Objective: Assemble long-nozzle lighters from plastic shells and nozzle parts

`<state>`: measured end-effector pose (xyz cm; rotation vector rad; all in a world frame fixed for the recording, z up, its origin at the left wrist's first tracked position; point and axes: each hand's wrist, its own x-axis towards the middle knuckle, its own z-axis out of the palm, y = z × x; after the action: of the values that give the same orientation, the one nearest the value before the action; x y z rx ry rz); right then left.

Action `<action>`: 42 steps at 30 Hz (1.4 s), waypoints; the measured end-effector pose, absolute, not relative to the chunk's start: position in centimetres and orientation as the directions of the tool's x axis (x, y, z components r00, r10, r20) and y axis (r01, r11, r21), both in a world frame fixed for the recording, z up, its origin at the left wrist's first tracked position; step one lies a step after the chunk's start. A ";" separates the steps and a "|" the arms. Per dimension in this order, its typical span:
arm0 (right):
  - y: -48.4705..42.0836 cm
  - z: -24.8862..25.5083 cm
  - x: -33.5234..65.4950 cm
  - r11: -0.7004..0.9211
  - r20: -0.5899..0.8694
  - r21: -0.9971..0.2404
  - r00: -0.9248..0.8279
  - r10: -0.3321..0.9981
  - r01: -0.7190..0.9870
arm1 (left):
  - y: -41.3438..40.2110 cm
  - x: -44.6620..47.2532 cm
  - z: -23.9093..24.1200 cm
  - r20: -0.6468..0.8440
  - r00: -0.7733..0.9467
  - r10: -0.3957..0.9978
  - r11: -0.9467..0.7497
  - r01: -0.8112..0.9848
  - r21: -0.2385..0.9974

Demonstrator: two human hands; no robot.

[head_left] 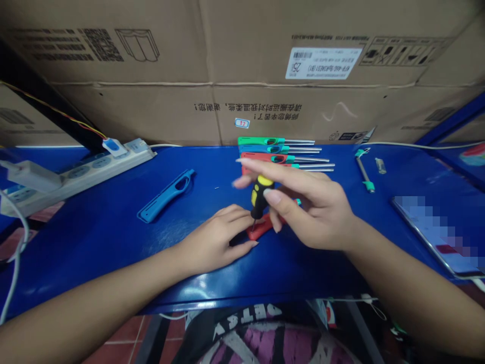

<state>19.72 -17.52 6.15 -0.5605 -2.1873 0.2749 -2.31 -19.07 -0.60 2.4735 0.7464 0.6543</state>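
Observation:
My right hand (303,202) pinches a small screwdriver (259,196) with a black and yellow handle, held upright with its tip down on a red lighter body (259,228). My left hand (217,237) lies flat on the blue table (113,237), its fingers pressing the red lighter body's left end to hold it down. The rest of the red body is hidden under my right hand.
A row of long-nosed lighters (280,151) in green, blue and red lies behind my hands. A blue lighter shell half (166,194) lies to the left, a power strip (76,169) at far left. A metal tube part (364,172) and a phone (439,227) lie right. Cardboard boxes (265,65) stand behind.

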 end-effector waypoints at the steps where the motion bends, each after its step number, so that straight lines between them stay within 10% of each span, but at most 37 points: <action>1: -17.5 6.2 19.8 0.881 0.697 -0.355 -0.539 0.473 0.313 | -19.1 -2.3 -0.6 0.307 0.735 0.605 -0.741 0.378 0.555; 5: -17.4 6.3 20.1 0.893 0.778 -0.096 -0.527 0.343 0.440 | -19.1 -2.3 -0.7 0.312 0.731 0.606 -0.742 0.378 0.554; 11: -17.1 6.3 20.0 0.866 0.657 -0.413 -0.565 0.499 0.284 | -18.9 -2.4 -0.7 0.282 0.744 0.607 -0.733 0.386 0.560; 16: -16.8 6.1 20.2 0.908 0.768 -0.142 -0.534 0.353 0.395 | -19.0 -2.5 -0.8 0.294 0.743 0.602 -0.742 0.384 0.549; 21: -17.0 6.0 19.9 0.891 0.658 -0.392 -0.608 0.445 0.228 | -19.1 -2.4 -0.6 0.296 0.744 0.599 -0.742 0.377 0.554; 26: -17.2 6.0 19.9 0.919 0.738 -0.176 -0.571 0.361 0.354 | -19.0 -2.3 -0.6 0.324 0.737 0.594 -0.750 0.360 0.555; 31: -17.3 6.0 19.4 0.882 0.668 -0.453 -0.605 0.433 0.132 | -19.0 -2.3 -0.8 0.317 0.734 0.600 -0.749 0.377 0.545; 37: -17.2 5.4 19.5 0.944 0.784 -0.143 -0.549 0.291 0.297 | -19.0 -2.3 -0.7 0.316 0.735 0.601 -0.744 0.369 0.557; 42: -17.5 6.0 19.5 0.891 0.681 -0.399 -0.581 0.446 0.217 | -19.0 -2.4 -0.7 0.304 0.745 0.594 -0.751 0.378 0.541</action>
<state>19.49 -17.52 6.02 -0.4738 -2.2045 0.3448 -2.42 -18.98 -0.65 2.4931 0.7385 0.6487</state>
